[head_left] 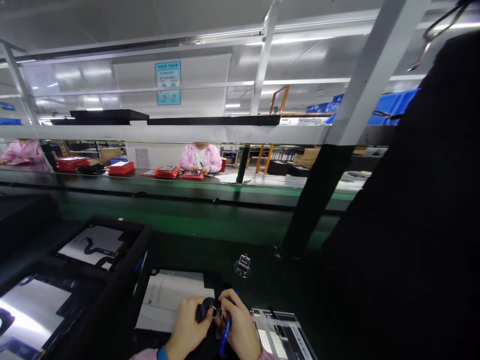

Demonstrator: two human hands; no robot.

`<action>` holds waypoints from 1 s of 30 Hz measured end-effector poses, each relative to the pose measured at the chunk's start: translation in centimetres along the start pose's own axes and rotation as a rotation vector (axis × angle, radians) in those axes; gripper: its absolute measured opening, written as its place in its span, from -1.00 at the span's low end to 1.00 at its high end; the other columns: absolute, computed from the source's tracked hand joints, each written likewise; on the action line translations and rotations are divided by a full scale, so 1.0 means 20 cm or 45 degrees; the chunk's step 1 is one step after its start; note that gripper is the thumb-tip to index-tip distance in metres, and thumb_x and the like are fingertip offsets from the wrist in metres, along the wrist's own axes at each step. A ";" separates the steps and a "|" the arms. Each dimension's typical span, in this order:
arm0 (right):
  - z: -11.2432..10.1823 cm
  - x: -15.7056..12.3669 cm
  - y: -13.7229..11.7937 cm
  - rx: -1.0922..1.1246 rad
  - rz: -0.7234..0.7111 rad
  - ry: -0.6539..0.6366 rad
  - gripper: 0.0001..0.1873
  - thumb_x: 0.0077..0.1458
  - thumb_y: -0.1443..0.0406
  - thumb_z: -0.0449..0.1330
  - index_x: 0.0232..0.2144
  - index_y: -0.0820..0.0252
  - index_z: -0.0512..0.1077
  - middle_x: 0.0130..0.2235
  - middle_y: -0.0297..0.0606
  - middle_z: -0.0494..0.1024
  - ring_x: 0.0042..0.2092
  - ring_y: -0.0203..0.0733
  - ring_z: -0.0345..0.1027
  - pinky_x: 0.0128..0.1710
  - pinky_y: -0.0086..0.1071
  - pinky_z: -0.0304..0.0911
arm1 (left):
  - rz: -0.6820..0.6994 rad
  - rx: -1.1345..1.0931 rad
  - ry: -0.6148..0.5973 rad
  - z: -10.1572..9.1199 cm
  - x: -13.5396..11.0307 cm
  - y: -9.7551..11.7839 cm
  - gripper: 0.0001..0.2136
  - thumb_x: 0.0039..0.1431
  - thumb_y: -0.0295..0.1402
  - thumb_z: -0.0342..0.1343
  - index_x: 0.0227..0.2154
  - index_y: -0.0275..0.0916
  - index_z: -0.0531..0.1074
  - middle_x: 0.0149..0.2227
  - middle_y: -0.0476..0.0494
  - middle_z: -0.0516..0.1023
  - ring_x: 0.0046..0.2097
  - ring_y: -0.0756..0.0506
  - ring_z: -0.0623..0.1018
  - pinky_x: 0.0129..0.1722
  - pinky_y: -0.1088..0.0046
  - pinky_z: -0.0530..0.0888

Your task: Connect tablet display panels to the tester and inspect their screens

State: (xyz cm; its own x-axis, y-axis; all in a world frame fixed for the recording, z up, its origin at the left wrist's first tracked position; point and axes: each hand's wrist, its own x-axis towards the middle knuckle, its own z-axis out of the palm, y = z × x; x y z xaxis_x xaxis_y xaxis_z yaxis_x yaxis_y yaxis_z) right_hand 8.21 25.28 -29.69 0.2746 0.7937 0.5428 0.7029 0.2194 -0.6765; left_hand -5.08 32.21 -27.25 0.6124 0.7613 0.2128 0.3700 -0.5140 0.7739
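Observation:
Low in the view, my left hand (187, 325) and my right hand (240, 327) meet over a dark work mat. Both are closed around a small round black part (207, 306) held between them. My right hand also grips a blue pen-like tool (226, 334), pointing down along the palm. A white printed sheet (168, 297) lies just behind my left hand. A panel with printed labels (281, 335) lies to the right of my right hand.
Black trays (123, 260) holding flat silver plates (93, 242) stand at the left. A small clear stand (243, 265) sits behind my hands. A green conveyor (187, 200) runs across. Beyond it a person in pink (200, 157) works beside red trays (167, 172). A white frame post (360, 85) slants at right.

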 end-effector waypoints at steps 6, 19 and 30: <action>0.01 0.01 -0.03 -0.017 -0.003 0.042 -0.82 -0.18 0.51 0.00 -0.60 0.14 0.14 -0.39 -0.28 0.31 -0.47 -0.29 0.26 -0.50 -0.45 0.16 | -0.002 0.003 -0.006 0.00 0.00 -0.01 -0.80 0.13 -0.35 0.01 -0.50 -0.26 0.50 -0.48 -0.11 0.58 -0.44 -0.09 0.51 -0.43 0.49 0.33; -0.05 0.04 0.02 0.046 -0.038 0.155 -0.82 -0.29 0.50 -0.05 -0.65 0.13 0.06 -0.43 -0.25 0.35 -0.49 -0.28 0.25 -0.55 -0.47 0.05 | -0.026 0.014 0.029 0.01 0.00 -0.02 -0.70 0.15 -0.16 0.06 -0.53 -0.24 0.51 -0.55 -0.09 0.51 -0.45 -0.10 0.47 -0.43 0.48 0.34; -0.02 0.02 -0.02 -0.033 -0.005 -0.011 -0.74 -0.21 0.53 0.03 -0.59 0.11 0.04 -0.34 -0.24 0.34 -0.45 -0.28 0.30 -0.47 -0.47 0.18 | -0.024 -0.012 0.005 0.00 0.00 0.00 -0.76 0.13 -0.29 0.01 -0.48 -0.28 0.51 -0.45 -0.19 0.59 -0.38 -0.16 0.52 -0.37 0.41 0.35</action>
State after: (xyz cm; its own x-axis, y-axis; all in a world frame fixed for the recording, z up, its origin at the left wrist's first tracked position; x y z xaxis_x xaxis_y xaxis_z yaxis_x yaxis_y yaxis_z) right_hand 8.22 25.27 -29.08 0.2658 0.7978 0.5411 0.7208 0.2082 -0.6611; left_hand -5.14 32.18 -27.35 0.6027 0.7724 0.2005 0.3750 -0.4959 0.7832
